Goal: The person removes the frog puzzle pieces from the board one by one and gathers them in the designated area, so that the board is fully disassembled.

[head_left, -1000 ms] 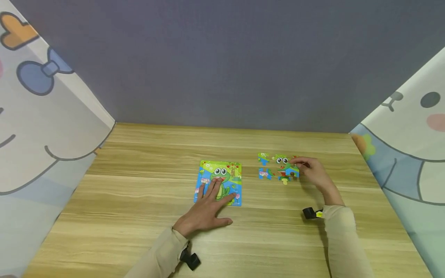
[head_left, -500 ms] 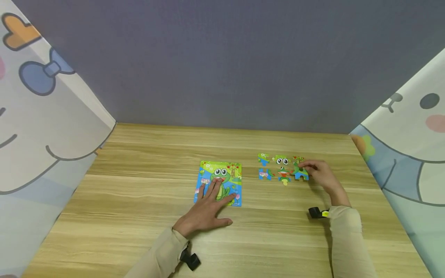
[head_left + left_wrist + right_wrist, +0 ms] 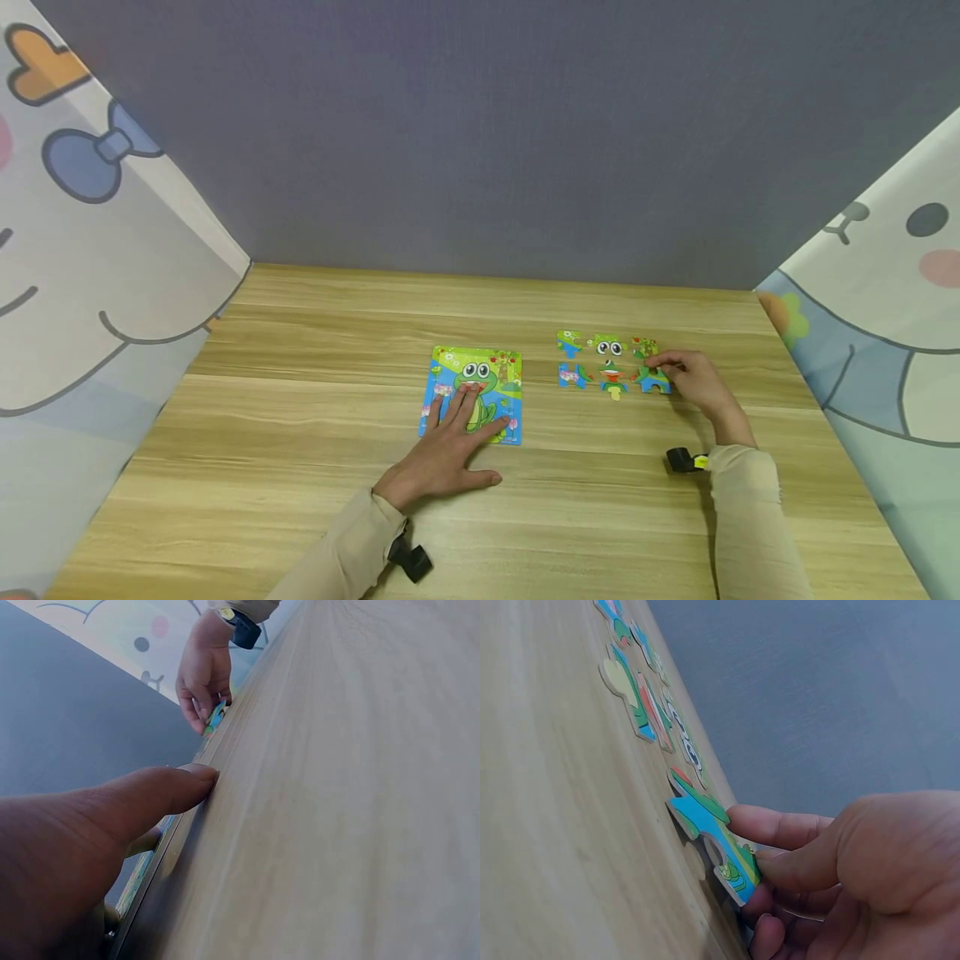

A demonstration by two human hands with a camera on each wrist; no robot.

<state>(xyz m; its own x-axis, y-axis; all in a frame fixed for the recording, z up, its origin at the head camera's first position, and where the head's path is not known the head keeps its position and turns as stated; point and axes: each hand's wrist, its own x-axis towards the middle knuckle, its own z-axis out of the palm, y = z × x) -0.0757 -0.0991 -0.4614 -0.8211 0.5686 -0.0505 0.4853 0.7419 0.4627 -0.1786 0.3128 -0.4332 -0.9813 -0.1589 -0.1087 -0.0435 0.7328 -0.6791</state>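
My left hand [image 3: 444, 460] rests with spread, straight fingers on a square frog puzzle board [image 3: 512, 367], covering part of the frog's body. To the right, my right hand [image 3: 703, 390] pinches a blue and green puzzle piece [image 3: 712, 825] between thumb and fingers. That piece is tilted, close over the table at the right end of the lower row of pieces. Left of it lie a mouth piece [image 3: 611, 377] and a piece with a pink flower [image 3: 572, 376]. Above them are a green corner piece [image 3: 569, 340], an eyes piece [image 3: 608, 347] and a piece with red spots [image 3: 645, 342].
The wooden table [image 3: 300, 400] ends at a grey partition [image 3: 495, 150] at the back. Panels with cartoon drawings stand on the left [image 3: 112, 275] and right [image 3: 892, 333]. A black wrist camera [image 3: 411, 560] sits by the left sleeve.
My right hand has carried the pinched piece rightward, away from the mouth piece, then lowered it slightly below the red-spotted piece. The left hand has stayed still on the board.
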